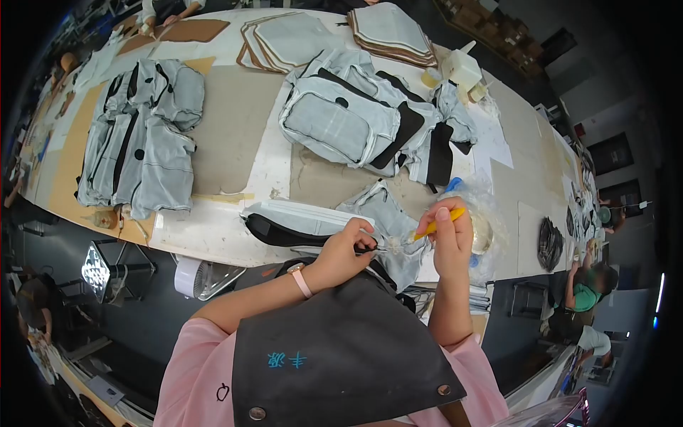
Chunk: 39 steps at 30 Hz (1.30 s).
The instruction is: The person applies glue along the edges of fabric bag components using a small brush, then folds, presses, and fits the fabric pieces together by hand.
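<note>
My right hand [452, 238] is closed round a yellow-handled tool [439, 223], its lower end pointing down and left to the grey fabric piece [388, 206]. The tool's working tip is too small to make out. My left hand [346, 252] is closed beside the same fabric, with something dark and thin at its fingertips that I cannot identify. A long pale grey piece with a black edge [288, 231] lies left of my left hand. Part of the fabric hangs over the table's near edge, between both hands.
Grey sewn bag parts [341, 117] and a second group of them [139, 142] lie farther across the table. Stacked flat panels [391, 32] sit at the far side. A clear plastic bag [484, 213] is right of my right hand. A white fan [188, 277] stands below the edge.
</note>
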### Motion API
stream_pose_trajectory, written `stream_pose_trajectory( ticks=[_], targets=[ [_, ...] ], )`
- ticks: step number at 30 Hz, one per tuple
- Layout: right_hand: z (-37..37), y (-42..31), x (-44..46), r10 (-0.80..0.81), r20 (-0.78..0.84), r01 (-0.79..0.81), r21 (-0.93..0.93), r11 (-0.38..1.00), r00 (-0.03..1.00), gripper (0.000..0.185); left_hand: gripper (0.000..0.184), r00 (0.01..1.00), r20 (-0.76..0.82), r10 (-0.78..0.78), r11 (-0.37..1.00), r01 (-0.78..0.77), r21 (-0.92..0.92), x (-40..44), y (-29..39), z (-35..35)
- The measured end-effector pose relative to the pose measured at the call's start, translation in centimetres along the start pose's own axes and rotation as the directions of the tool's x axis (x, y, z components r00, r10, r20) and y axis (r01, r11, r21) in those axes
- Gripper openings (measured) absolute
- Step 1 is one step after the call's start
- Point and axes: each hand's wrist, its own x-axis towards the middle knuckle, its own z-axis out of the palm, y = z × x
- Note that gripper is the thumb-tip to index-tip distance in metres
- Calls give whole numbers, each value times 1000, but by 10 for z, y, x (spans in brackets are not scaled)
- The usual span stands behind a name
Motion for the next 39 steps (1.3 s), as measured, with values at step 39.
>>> stream_pose_trajectory(
  ticks=[39],
  targets=[
    [13,1,-24,-214,99,235,-310,921,972,12,42,985,62,-160,967,169,-192,1,-3,-2]
  ],
)
